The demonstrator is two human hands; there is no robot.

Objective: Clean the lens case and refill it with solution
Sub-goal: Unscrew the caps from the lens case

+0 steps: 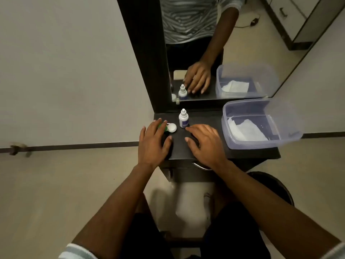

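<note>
Left hand (154, 141) fingers (164, 126) overlap lens case (170, 127).

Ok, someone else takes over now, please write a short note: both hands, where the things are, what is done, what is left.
Left hand: flat and open on the dark table, fingertips over the green part of the lens case. It holds nothing.
Right hand: flat and open on the table, holding nothing, fingertips near the solution bottle.
Bottle: upright, cap on, just behind and to the right of the case.
Plastic tub: at the right, white tissue inside.
Done: nothing visible yet.
Left: open and clean the case, then refill it.
</note>
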